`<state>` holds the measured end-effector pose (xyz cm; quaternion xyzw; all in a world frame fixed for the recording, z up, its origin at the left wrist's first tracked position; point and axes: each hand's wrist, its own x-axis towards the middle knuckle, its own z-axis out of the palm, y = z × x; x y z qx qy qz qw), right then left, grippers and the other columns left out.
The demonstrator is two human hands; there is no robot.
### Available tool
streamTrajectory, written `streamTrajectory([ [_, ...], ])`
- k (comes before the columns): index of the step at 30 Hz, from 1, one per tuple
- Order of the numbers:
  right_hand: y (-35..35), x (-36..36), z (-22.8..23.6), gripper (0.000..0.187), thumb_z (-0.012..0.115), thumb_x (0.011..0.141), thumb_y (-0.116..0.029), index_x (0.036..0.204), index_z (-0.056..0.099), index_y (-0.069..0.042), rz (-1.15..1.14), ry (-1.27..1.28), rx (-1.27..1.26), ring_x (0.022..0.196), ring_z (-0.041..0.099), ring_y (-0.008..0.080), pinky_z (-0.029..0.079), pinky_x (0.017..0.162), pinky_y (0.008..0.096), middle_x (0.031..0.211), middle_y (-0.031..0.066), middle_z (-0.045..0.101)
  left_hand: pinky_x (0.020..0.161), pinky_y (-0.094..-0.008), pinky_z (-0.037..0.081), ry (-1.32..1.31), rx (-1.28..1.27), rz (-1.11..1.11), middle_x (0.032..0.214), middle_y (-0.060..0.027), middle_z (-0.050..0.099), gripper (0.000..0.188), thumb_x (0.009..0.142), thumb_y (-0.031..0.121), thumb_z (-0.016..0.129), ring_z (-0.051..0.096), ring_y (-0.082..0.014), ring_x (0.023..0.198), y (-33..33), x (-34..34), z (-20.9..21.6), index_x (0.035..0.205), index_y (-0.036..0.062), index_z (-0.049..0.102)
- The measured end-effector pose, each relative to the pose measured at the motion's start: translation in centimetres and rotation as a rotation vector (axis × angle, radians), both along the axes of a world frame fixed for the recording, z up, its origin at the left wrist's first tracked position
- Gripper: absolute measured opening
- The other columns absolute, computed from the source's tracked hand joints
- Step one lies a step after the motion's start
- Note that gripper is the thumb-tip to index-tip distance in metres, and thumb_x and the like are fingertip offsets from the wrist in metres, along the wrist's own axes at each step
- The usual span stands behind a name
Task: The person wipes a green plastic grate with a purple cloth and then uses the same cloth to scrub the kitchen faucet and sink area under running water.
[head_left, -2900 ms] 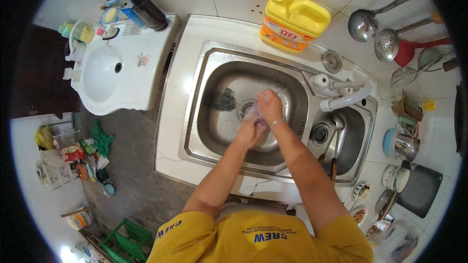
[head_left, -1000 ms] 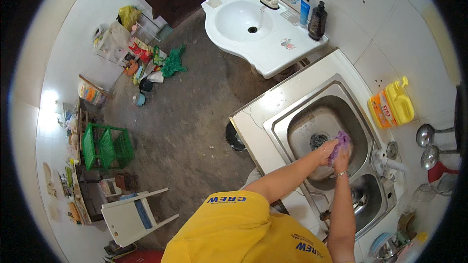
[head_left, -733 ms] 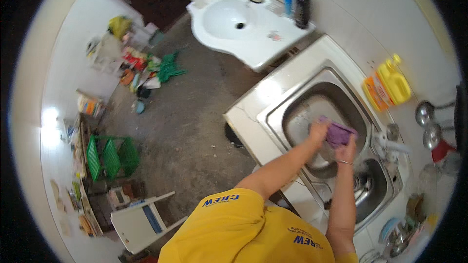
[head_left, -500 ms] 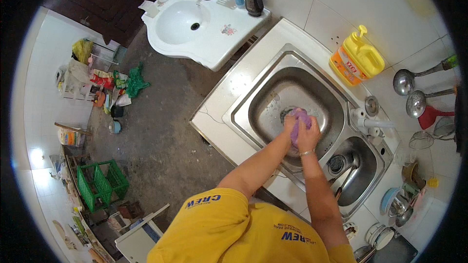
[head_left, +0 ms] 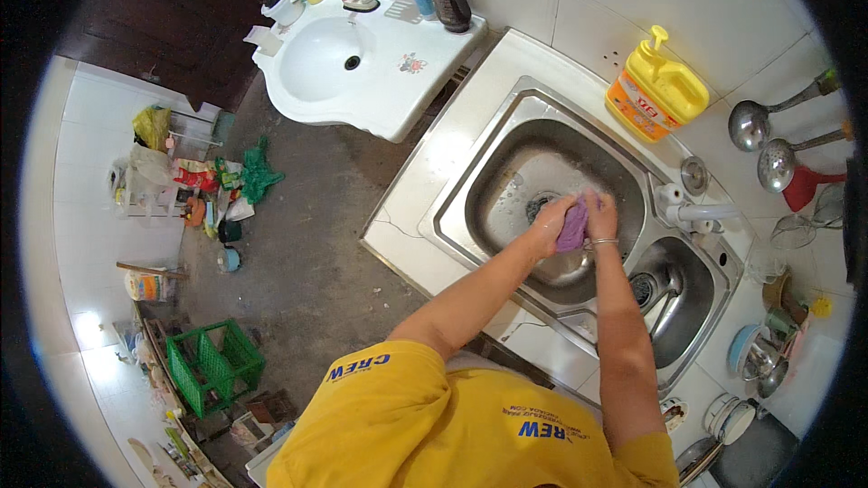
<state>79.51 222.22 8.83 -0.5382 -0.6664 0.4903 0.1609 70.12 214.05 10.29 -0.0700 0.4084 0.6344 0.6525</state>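
A soft, crumpled purple cloth [head_left: 572,229] is over the larger metal basin [head_left: 506,176], the fingers of the left hand [head_left: 548,226] and right hand [head_left: 600,215] grasping it (a bracelet [head_left: 603,241] circles the right wrist). The smaller, rounded basin [head_left: 694,285] holds a long-handled metal utensil [head_left: 671,282]. A yellow plastic jug [head_left: 655,95] with a pump top stands on the pale tabletop [head_left: 427,183].
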Motion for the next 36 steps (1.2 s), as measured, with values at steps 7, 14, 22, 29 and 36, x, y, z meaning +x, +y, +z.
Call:
streamTrajectory([
  [7, -4.6, 2.3, -3.3, 0.072, 0.06, 0.079, -0.042, 0.135, 0.028, -0.009, 0.094, 0.65, -0.29, 0.118, 0.038, 0.0253, 0.034, 0.096, 0.0339, 0.13, 0.0117, 0.037, 0.075, -0.0402, 0.05, -0.371, 0.175, 0.047, 0.084, -0.0099, 0.059, 0.018, 0.083, 0.024, 0.052, 0.058, -0.0245, 0.081, 0.5, -3.3, 0.3, 0.086, 0.0063, 0.054],
  [14, -3.7, 2.1, -1.2, 0.023, 0.06, 0.077, -0.017, 0.094, 0.061, -0.002, -0.113, 0.354, -0.265, 0.083, 0.06, 0.0199, 0.045, 0.078, 0.0326, 0.084, 0.0068, 0.062, 0.084, -0.036, 0.047, 0.115, 0.171, -0.176, 0.108, -0.0126, 0.053, 0.033, 0.08, 0.002, 0.052, 0.055, -0.0246, 0.097, -0.4, -6.2, 7.1, 0.112, -0.0013, 0.047],
  [22, -2.0, 0.7, 4.4, 0.028, 0.058, 0.077, -0.008, 0.104, 0.052, -0.002, -0.358, 0.964, -0.823, 0.086, 0.06, 0.0215, 0.051, 0.075, 0.034, 0.097, 0.0084, 0.059, 0.065, -0.0336, 0.049, 0.21, -0.206, 0.052, 0.093, -0.0123, 0.059, 0.04, 0.087, 0.038, 0.051, 0.057, -0.0227, 0.078, -2.6, -9.1, -3.1, 0.104, 0.0025, 0.053],
  [29, -8.4, -2.5, 3.3, 0.041, 0.061, 0.074, -0.032, 0.1, 0.054, -0.001, 0.161, 0.111, -0.051, 0.084, 0.06, 0.0337, 0.046, 0.076, 0.0386, 0.089, 0.0224, 0.06, 0.088, -0.0385, 0.042, -0.388, 0.187, -0.233, 0.113, -0.0142, 0.053, 0.047, 0.088, 0.041, 0.045, 0.052, -0.0278, 0.1, -1.2, -2.7, -8.7, 0.119, 0.0051, 0.047],
  [36, -1.5, -0.2, 1.0, 0.034, 0.052, 0.081, -0.034, 0.084, 0.064, -0.003, -0.218, -0.257, -0.049, 0.074, 0.059, 0.0388, 0.046, 0.068, 0.0459, 0.078, 0.0239, 0.061, 0.073, -0.038, 0.049, 0.18, -0.365, -0.118, 0.102, -0.0098, 0.055, 0.043, 0.087, 0.039, 0.05, 0.055, -0.0222, 0.088, 1.8, 0.3, -2.7, 0.11, 0.0034, 0.05],
])
